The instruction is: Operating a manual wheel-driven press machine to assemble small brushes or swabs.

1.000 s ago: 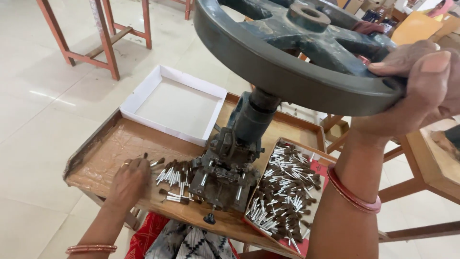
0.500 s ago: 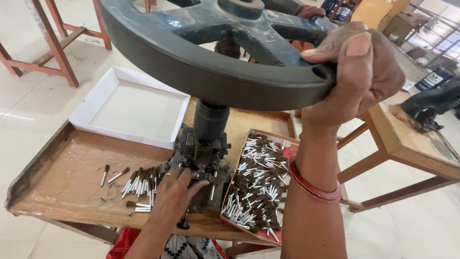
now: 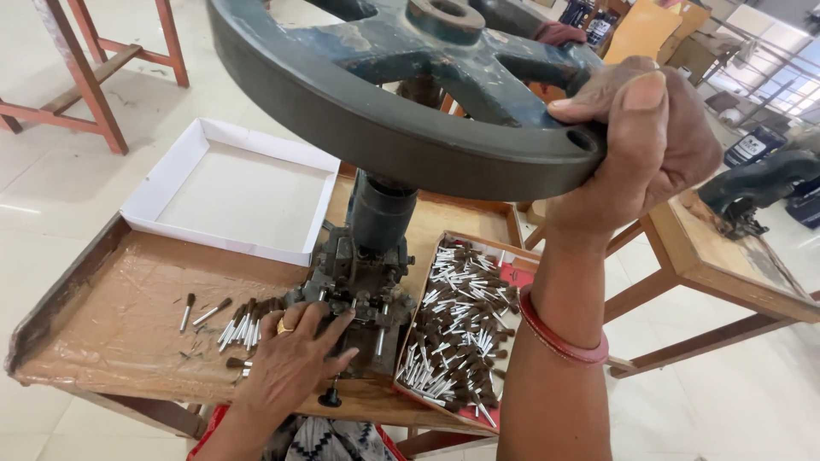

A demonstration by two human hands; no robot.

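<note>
Right hand grips the handwheel rim. Left hand rests at the press base; metal-tipped brush pieces lie just beside its fingers.

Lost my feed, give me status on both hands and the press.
Right hand closed on handwheel rim. Left hand flat at press base, fingers by the die. Small brushes beside it. Nothing blocking.

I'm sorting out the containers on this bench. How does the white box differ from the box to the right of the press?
The white box is bare inside; the box on the right is heaped with small brown-and-silver pieces. The white box looks wider and sits at the back left, the filled box at the front right beside the press. The filled box shows red at its rim, the white box none. Both are shallow, open-topped and rectangular.
</note>
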